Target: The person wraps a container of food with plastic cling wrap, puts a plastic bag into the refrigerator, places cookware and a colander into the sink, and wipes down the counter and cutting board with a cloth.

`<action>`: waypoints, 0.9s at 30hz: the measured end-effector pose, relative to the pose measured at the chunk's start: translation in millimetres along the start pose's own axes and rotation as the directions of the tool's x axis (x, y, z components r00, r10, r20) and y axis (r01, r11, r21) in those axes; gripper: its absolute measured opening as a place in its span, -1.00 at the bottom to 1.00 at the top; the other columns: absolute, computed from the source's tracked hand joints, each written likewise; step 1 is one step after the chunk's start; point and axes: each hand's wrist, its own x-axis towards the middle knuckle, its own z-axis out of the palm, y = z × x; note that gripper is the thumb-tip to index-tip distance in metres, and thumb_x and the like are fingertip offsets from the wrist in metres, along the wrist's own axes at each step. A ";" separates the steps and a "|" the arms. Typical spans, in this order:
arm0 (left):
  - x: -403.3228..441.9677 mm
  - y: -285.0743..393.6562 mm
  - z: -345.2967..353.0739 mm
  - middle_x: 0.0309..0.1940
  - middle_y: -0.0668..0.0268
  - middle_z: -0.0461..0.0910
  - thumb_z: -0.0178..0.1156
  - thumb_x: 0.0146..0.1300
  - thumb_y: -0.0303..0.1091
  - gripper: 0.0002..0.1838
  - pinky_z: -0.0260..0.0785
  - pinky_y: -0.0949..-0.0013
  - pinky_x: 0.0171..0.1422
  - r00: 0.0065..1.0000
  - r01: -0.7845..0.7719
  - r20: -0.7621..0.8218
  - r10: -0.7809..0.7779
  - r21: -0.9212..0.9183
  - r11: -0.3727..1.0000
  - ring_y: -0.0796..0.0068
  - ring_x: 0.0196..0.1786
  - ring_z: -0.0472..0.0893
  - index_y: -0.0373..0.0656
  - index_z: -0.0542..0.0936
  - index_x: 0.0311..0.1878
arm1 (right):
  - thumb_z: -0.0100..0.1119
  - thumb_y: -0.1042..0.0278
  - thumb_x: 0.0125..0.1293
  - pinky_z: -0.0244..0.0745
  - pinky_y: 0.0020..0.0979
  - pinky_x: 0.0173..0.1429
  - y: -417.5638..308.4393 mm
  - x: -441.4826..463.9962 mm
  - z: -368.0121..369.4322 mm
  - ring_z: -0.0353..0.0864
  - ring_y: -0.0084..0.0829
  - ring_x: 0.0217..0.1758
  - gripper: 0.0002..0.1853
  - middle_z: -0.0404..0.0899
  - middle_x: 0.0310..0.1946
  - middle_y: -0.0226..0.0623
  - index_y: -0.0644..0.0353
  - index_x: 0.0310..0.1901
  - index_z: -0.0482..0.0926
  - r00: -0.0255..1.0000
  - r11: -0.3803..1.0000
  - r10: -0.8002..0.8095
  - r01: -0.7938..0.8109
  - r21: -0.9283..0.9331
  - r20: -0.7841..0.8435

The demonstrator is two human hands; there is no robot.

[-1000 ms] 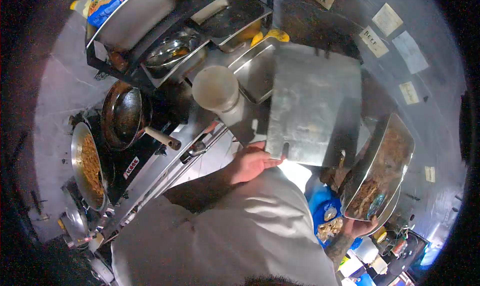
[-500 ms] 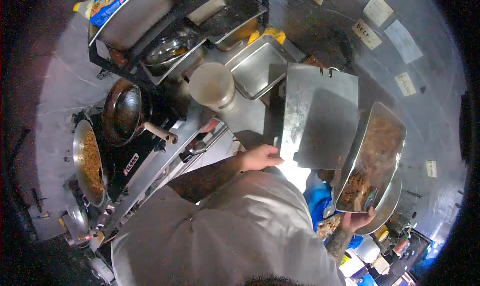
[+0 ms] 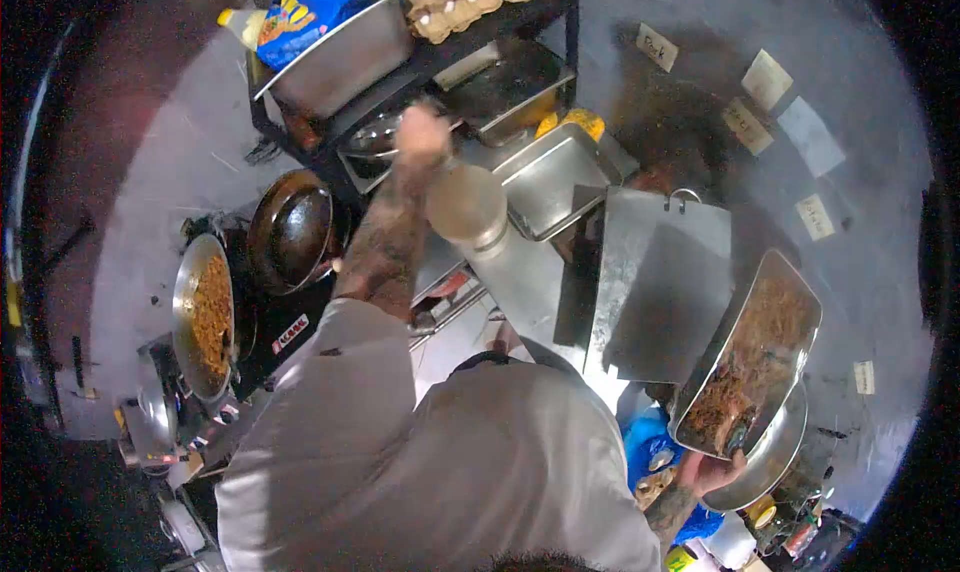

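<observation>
My left hand [image 3: 425, 135] is raised at the black shelf rack, in front of the shiny bowl [image 3: 375, 137] and beyond the off-white bucket [image 3: 466, 204]. Motion smears its fingers, so I cannot tell whether they hold anything. On the far right, my right hand [image 3: 715, 472] grips the near end of a steel food pan [image 3: 683, 412]. Brown, crumbly food [image 3: 720, 412] is heaped toward that end, with brown residue coating the rest of the pan. Under the pan shows part of a round metal bowl [image 3: 775, 462].
A wok with orange-brown food [image 3: 207, 322] and a dark wok [image 3: 290, 232] sit on the stove at left. Beside the bucket stands a steel tray [image 3: 550, 182]; a metal lid panel [image 3: 660, 282] is in the middle. Egg cartons [image 3: 480, 2] occupy the rack top.
My left hand has moved from near my waist up and forward to the rack. My right hand still holds the food pan. The view has shifted, with more of the rack top showing.
</observation>
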 end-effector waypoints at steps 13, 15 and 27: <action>24.2 -163.7 31.1 0.02 0.19 0.48 0.04 0.31 -0.16 -0.64 0.48 -0.04 -0.20 0.893 0.446 0.442 -0.086 -0.894 0.037 0.12 -0.15 0.52 -0.10 0.46 0.10 | 0.11 0.21 0.09 0.18 -0.08 0.44 12.1 7.5 -20.6 0.35 -0.08 0.32 -0.31 0.38 0.25 0.04 0.39 0.27 0.32 0.992 0.997 -0.009 0.019 0.081 -0.129; 33.0 -158.3 22.2 0.01 0.20 0.49 0.07 0.30 -0.16 -0.64 0.48 -0.06 -0.18 0.885 0.455 0.453 0.110 -0.890 0.009 0.11 -0.14 0.52 -0.07 0.47 0.10 | 0.10 0.19 0.09 0.21 -0.10 0.43 20.3 8.3 -2.3 0.36 -0.09 0.31 -0.30 0.39 0.25 0.02 0.39 0.27 0.32 0.981 0.996 -0.032 0.048 0.080 -0.190; 36.0 -172.5 5.4 -0.15 0.14 0.57 0.04 0.31 -0.28 -0.76 0.52 0.17 -0.28 0.843 0.447 0.446 -0.300 -0.892 -0.069 0.21 -0.24 0.57 -0.20 0.54 -0.07 | 0.17 0.22 0.07 0.31 -0.09 0.38 35.1 5.7 0.0 0.38 -0.11 0.28 -0.28 0.39 0.25 -0.04 0.33 0.30 0.29 0.974 0.948 -0.151 0.192 -0.255 0.170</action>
